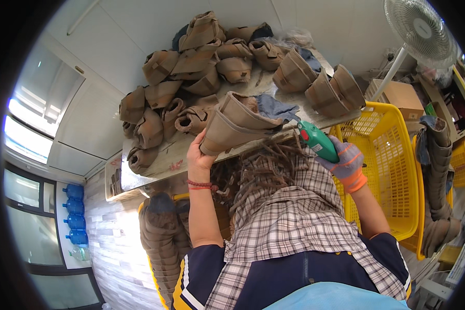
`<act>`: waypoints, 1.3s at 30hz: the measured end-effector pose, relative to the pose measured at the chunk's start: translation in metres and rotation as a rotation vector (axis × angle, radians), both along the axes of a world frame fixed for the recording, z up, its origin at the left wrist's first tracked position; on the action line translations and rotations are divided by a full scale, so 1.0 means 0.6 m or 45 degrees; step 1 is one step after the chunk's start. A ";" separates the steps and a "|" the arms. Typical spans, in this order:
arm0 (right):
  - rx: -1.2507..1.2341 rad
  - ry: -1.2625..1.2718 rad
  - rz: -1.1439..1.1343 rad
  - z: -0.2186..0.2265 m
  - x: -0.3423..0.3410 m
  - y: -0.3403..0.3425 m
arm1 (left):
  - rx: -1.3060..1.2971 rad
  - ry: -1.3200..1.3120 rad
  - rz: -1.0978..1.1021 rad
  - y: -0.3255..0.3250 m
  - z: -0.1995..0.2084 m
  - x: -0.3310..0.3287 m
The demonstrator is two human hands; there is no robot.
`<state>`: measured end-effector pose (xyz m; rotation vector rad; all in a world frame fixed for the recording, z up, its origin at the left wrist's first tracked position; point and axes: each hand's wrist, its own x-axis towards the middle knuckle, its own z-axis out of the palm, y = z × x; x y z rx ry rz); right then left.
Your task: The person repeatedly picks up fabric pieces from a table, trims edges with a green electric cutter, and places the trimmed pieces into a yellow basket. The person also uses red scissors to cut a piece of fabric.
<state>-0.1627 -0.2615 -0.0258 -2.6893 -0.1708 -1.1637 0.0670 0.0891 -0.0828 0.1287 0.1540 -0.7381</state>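
Observation:
My left hand (198,156), bare and with a red beaded bracelet, is closed round the lower left edge of a brown boot upper (231,127). The piece is cone-shaped, seems to be two layers nested together, and is held tilted at the table's front edge. A blue denim-like flap (277,108) hangs out on its right side. In a grey glove with an orange cuff, my right hand (347,161) grips a green electric cutter (318,141) with a red button. The tool's tip is up against the flap's end; its blade is too small to make out.
Similar brown uppers (194,64) are heaped on the worktable (165,173). Brown strips (271,168) cover my checked apron. A yellow basket (392,170) stands at the right, below a white fan (422,28). Stacked uppers (165,237) fill another container at the left.

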 end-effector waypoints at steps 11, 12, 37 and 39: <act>-0.163 -0.044 0.103 -0.015 -0.007 -0.014 | -0.062 0.082 0.005 0.013 0.007 -0.032; -0.168 -0.035 0.109 -0.014 -0.007 -0.015 | -0.072 0.081 -0.014 0.012 0.004 -0.031; 0.003 0.013 0.200 0.006 0.005 0.027 | 0.024 -0.089 0.175 -0.049 0.008 -0.099; 0.056 0.033 0.196 0.015 0.007 0.037 | 0.045 -0.161 0.241 -0.054 0.019 -0.112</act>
